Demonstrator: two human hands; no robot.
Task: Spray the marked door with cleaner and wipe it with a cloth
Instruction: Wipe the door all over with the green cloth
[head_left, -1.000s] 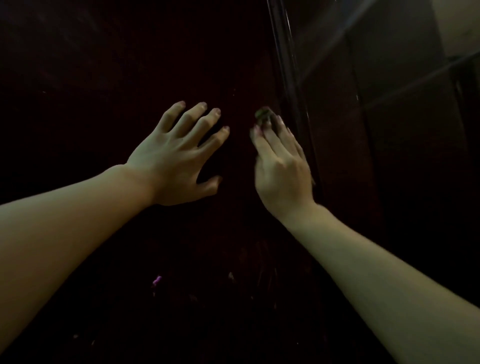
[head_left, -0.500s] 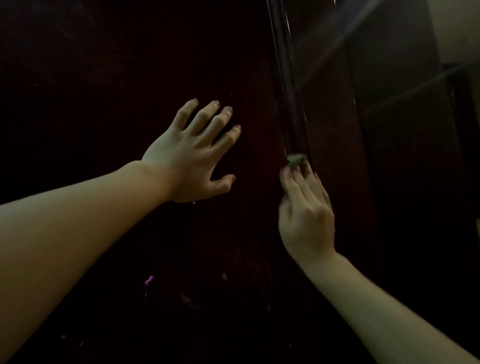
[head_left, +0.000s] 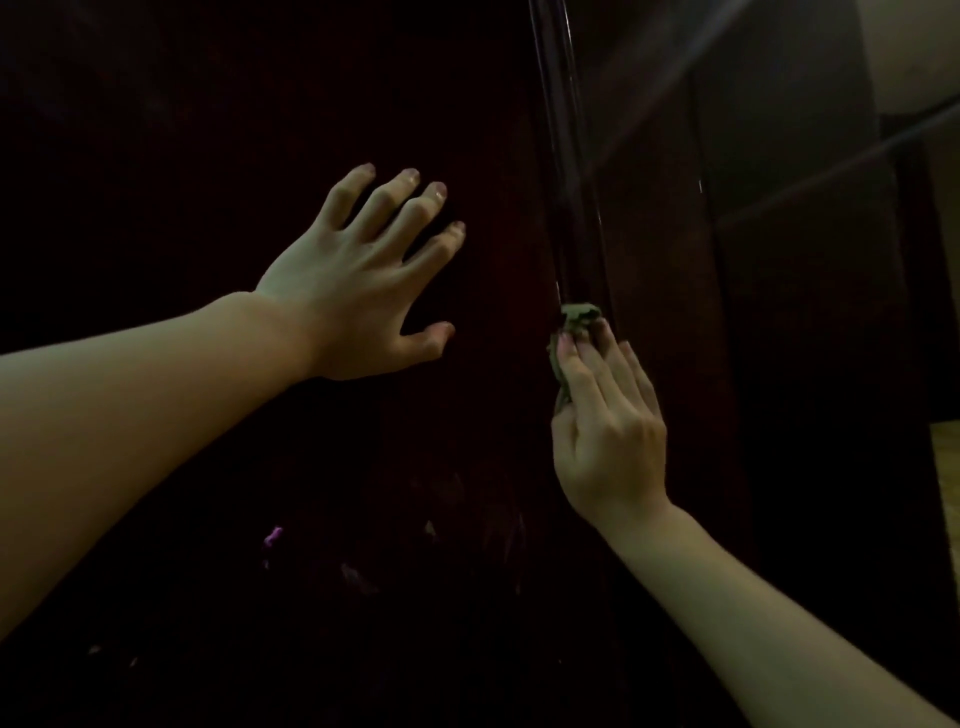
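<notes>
Dark, glossy wood fills nearly the whole frame: the door is a deep reddish-brown, almost black in this dim light, smooth enough to carry faint streaks of reflection. Low in the left-centre of the frame a few small pale and pinkish flecks show on its surface (I cannot tell whether they are marks or reflections).

My left hand sits in the middle-left of the frame, fingers spread and straight, gripping nothing; it appears laid flat against the door panel, with the forearm running in from the left edge.

Right of it, a rounded vertical moulding runs down from the top of the frame, its sheen catching a thin line of light. At the lower end of that visible strip is the cloth, a small crumpled wad of dull greenish-grey fabric, soft and creased. It peeks out just above my fingertips and along the left side of my index finger.

My right hand lies directly below the cloth, in the centre-right of the frame, its fingers straight and close together, pressing the wad against the moulding.

Further right is more dark panelling, and at the far right edge a paler wall and a strip of lighter floor.
</notes>
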